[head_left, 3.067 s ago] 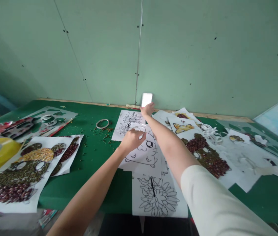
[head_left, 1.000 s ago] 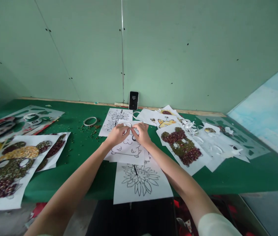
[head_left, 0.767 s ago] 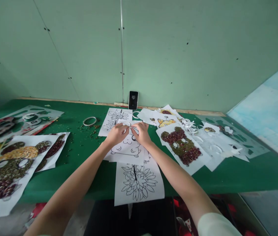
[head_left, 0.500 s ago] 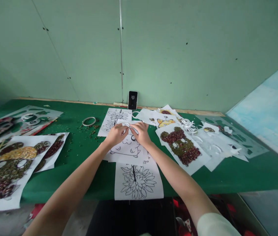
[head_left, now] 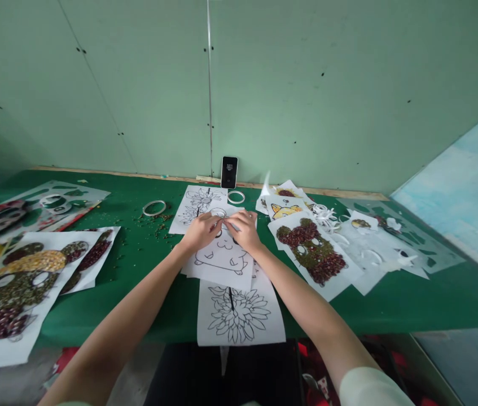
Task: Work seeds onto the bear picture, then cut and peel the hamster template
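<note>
My left hand point(head_left: 203, 230) and my right hand point(head_left: 242, 226) meet fingertip to fingertip over a white sheet with a line-drawn cartoon animal point(head_left: 224, 260). Both hands are closed in a pinch, and what lies between the fingers is too small to make out. Just beyond the fingertips is a thin round outline, either drawn or a ring; I cannot tell which. Beneath this sheet, a paper with a flower drawing point(head_left: 239, 316) hangs over the table's front edge. Another flower drawing point(head_left: 192, 204) lies behind my left hand. A narrow white tape ring point(head_left: 229, 199) rests beyond my hands.
A second tape ring point(head_left: 144, 209) lies left among scattered seeds. Seed-covered pictures lie at left point(head_left: 31, 282) and right point(head_left: 310, 254). White backing scraps point(head_left: 324, 213) and cut-out sheets are at right. A phone-like device point(head_left: 229, 172) leans on the green wall.
A white paper piece behind my right hand has lifted and curled up to the right, uncovering the tape ring. The animal sheet has shifted slightly right and nearer me. My hands stay pinched together.
</note>
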A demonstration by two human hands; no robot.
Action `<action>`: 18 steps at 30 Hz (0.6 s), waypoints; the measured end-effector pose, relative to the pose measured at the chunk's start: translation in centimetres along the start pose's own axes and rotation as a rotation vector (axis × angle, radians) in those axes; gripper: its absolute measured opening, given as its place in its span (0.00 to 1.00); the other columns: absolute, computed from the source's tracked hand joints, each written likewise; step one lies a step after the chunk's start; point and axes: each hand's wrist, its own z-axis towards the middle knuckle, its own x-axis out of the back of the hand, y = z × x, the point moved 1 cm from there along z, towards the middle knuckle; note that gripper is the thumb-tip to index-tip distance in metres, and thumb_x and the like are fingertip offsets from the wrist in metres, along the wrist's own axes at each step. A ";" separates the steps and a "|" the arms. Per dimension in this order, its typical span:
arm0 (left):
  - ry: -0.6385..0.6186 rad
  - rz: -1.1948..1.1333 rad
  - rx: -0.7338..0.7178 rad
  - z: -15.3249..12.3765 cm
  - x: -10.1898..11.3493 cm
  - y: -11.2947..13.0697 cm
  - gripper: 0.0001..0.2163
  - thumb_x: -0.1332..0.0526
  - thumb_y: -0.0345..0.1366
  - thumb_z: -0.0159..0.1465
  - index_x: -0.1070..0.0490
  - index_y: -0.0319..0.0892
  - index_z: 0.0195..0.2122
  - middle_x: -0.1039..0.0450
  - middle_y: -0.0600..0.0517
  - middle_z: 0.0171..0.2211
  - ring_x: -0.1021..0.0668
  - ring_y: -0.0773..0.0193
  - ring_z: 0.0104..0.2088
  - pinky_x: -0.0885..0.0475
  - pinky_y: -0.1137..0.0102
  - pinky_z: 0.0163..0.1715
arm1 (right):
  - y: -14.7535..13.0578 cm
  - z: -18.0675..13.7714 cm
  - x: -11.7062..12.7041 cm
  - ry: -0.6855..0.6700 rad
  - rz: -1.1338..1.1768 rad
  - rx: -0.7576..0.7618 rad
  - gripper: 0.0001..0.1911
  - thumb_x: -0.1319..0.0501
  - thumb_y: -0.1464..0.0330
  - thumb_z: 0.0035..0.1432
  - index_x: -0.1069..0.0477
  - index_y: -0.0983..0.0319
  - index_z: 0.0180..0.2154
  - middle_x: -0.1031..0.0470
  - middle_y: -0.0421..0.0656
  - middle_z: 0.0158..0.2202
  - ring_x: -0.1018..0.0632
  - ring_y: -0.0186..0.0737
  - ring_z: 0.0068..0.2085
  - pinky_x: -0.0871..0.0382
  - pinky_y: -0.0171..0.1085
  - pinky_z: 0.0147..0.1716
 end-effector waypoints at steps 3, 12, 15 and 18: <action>-0.010 -0.018 0.005 0.0 0.1 0.1 0.12 0.44 0.35 0.78 0.26 0.43 0.37 0.32 0.51 0.29 0.26 0.61 0.32 0.30 0.68 0.35 | -0.1 0.0 0.1 0.030 0.014 0.010 0.11 0.37 0.63 0.79 0.18 0.55 0.42 0.15 0.41 0.39 0.19 0.45 0.45 0.42 0.49 0.53; -0.009 -0.083 0.008 0.1 0.1 0.3 0.14 0.45 0.32 0.78 0.32 0.44 0.32 0.36 0.53 0.28 0.28 0.62 0.30 0.34 0.69 0.31 | 0.0 0.1 0.0 0.021 0.003 0.010 0.08 0.34 0.64 0.77 0.18 0.55 0.41 0.14 0.41 0.39 0.19 0.45 0.45 0.42 0.49 0.54; -0.004 -0.094 0.010 0.1 0.0 0.3 0.14 0.44 0.32 0.77 0.34 0.44 0.30 0.37 0.53 0.26 0.29 0.62 0.30 0.35 0.69 0.31 | -0.1 0.1 0.0 0.029 -0.006 0.014 0.09 0.33 0.65 0.77 0.19 0.55 0.39 0.15 0.40 0.38 0.19 0.45 0.45 0.42 0.49 0.54; 0.007 -0.102 0.010 0.1 0.0 0.4 0.15 0.44 0.31 0.76 0.36 0.44 0.29 0.39 0.54 0.26 0.29 0.62 0.29 0.36 0.69 0.31 | -0.2 0.1 0.1 0.063 0.016 0.028 0.10 0.34 0.65 0.77 0.20 0.56 0.38 0.15 0.40 0.38 0.19 0.44 0.44 0.42 0.49 0.53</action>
